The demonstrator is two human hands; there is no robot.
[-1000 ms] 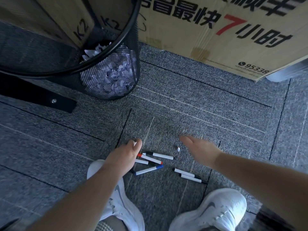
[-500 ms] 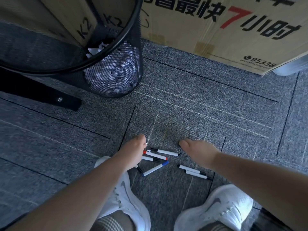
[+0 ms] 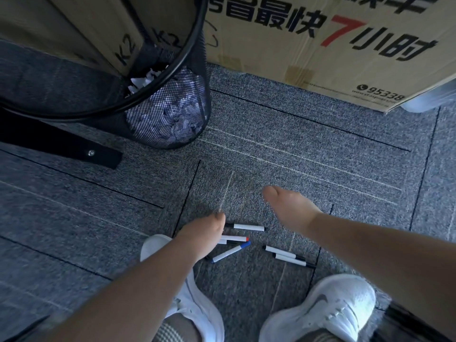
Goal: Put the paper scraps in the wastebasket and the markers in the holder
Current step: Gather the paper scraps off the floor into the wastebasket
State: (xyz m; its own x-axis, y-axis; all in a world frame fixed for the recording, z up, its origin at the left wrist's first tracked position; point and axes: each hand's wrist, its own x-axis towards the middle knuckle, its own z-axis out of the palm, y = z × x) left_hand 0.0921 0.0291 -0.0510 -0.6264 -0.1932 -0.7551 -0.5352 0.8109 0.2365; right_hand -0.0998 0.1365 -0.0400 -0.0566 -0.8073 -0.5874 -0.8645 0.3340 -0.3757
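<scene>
Several white markers lie on the grey carpet between my shoes: a black-capped one (image 3: 247, 227), a red-tipped one (image 3: 234, 238), a blue-tipped one (image 3: 232, 253) and two black-capped ones (image 3: 288, 256) to the right. My left hand (image 3: 203, 234) hangs over the left ends of the markers with its fingers curled under, and a small white bit shows at the fingertips. My right hand (image 3: 288, 208) hovers palm down just beyond the markers, its fingers hidden. The black mesh wastebasket (image 3: 197, 70) stands at the upper left with white paper scraps (image 3: 145, 80) inside. No holder is in view.
A large cardboard box (image 3: 320, 58) with black and red print stands along the far side. A black metal foot (image 3: 74, 146) with a screw lies left of the basket. My two white shoes (image 3: 328, 304) are at the bottom.
My right hand came down over a small white scrap on the carpet, and the scrap no longer shows. The left hand stayed closed by the markers. The view shifted slightly.
</scene>
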